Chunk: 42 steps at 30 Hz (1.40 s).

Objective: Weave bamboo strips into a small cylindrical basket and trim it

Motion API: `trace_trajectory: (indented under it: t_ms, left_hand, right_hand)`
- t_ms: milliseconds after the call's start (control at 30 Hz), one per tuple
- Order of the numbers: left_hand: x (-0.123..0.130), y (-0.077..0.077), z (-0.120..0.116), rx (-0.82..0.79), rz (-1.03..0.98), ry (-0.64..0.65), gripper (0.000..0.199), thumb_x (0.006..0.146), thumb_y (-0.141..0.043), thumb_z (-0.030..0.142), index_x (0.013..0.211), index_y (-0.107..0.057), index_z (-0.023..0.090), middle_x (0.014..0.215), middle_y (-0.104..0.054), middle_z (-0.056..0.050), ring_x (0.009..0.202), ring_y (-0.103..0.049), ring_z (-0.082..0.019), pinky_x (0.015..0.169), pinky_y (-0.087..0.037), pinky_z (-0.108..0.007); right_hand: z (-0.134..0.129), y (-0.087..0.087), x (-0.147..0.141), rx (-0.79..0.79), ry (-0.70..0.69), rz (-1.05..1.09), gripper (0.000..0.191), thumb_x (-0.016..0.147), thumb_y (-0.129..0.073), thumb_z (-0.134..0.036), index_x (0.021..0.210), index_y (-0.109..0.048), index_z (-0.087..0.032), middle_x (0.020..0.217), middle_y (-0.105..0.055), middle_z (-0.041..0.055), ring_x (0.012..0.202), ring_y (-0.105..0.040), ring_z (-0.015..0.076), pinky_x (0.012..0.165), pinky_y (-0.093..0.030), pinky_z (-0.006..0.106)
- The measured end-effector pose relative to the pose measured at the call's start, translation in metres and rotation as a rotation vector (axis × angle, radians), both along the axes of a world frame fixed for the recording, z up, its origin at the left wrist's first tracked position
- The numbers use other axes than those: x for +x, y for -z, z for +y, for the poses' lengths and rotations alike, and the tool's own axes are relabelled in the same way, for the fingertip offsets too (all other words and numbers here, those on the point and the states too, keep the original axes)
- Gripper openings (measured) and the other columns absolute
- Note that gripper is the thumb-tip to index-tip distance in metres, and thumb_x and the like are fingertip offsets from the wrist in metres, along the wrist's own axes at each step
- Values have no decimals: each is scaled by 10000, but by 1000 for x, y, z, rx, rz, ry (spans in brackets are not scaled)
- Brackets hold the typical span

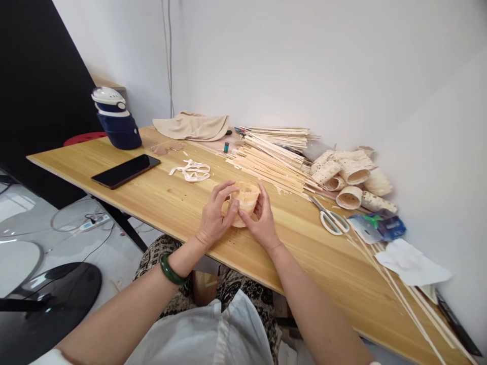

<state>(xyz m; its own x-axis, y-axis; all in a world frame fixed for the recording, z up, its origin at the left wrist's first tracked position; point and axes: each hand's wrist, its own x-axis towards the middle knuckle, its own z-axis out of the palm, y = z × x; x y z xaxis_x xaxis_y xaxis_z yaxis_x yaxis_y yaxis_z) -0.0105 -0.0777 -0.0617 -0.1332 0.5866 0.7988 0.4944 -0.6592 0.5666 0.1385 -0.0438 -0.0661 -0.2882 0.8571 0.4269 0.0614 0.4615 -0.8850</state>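
Note:
A small pale cup-shaped piece (pixel 247 198) with a light band around it stands upright near the table's front edge. My left hand (pixel 217 213) curves around its left side, thumb on the front and fingers at the rim. On the other side my right hand (pixel 263 218) holds it, with the thumb low on the front and the fingers partly hidden behind. A curved edge, perhaps a handle, shows between my left fingers; its exact form is hidden.
The wooden table (pixel 175 203) bears a phone (pixel 126 171), white ribbon (pixel 192 171), thread spool (pixel 226 147), wood strips (pixel 270 165), bark rolls (pixel 349 197), scissors (pixel 332 220), a blue packet (pixel 390 226) and white paper (pixel 413 262). A blue bottle (pixel 117 124) stands back left.

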Motion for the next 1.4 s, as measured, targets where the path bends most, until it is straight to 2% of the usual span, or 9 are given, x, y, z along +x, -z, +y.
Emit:
trace_trajectory:
  t_ms: [267,667,933,1033,1133,1200,1267,1333,1400]
  left_hand:
    - [1,-1,0,32,24,-4,267,984,-540,202,1250,-549,220,1327,-587,-143,1291,-566,-238,947,-587,-362]
    - [-2,0,1,72,139,-101,229,973,-536,206,1200,-555,231,1272,-581,-113,1251,-583,-227,899,-609,-345]
    - [-1,3,1,139,158,-109,223,923,-564,185,1141,-577,233,1255,-590,-105,1209,-607,-235,876,-602,-338]
    - [-1,3,1,10,-34,12,430,933,-602,316,1337,-491,222,1451,-496,-163,1250,-604,-258,907,-600,-372]
    - [-3,1,4,-309,-444,224,603,917,-623,495,1420,-467,203,1561,-438,-174,1290,-595,-274,1036,-532,-399]
    - [-5,-1,8,-506,-608,356,616,896,-621,588,1353,-570,178,1517,-532,-151,1361,-543,-305,1107,-474,-404]
    - [-5,-3,11,-625,-649,482,645,853,-643,655,1253,-664,149,1407,-648,-148,1339,-564,-339,1104,-478,-426]
    - [-6,-5,14,-711,-662,595,665,803,-674,693,1155,-722,132,1248,-742,-153,1202,-661,-359,1034,-533,-458]
    - [-6,-5,15,-788,-701,682,651,772,-701,695,1086,-747,126,1118,-786,-153,1060,-725,-353,950,-576,-464]
  right_hand:
    - [-1,-2,-1,-20,-16,32,1030,801,-750,-534,1595,-181,-208,1534,-487,180,1394,-535,270,1163,-458,442]
    - [1,1,0,-18,-37,46,1040,806,-763,-499,1606,-171,-193,1546,-474,178,1408,-520,264,1180,-438,417]
    - [-1,0,1,-12,-46,43,1042,800,-767,-514,1603,-183,-197,1621,-375,166,1473,-441,271,1244,-348,439]
    - [-3,-5,1,-99,-70,114,1138,775,-775,-553,1623,-108,-189,1557,-472,172,1425,-504,277,1205,-408,441]
    - [-4,-9,2,-241,-155,175,1215,754,-771,-588,1637,-34,-196,1435,-608,149,1325,-599,288,1142,-478,466]
    - [-3,-10,3,-297,-200,196,1176,756,-748,-617,1639,-84,-212,1433,-622,124,1328,-596,288,1139,-479,469]
    - [-1,-10,5,-293,-200,177,1095,760,-731,-641,1625,-202,-226,1514,-560,103,1409,-522,284,1185,-428,458]
    - [2,-10,6,-249,-159,121,1030,762,-726,-658,1597,-303,-228,1583,-486,90,1479,-438,280,1235,-355,453]
    - [4,-9,8,-205,-113,64,975,780,-703,-676,1573,-363,-222,1593,-473,96,1479,-439,283,1237,-348,460]
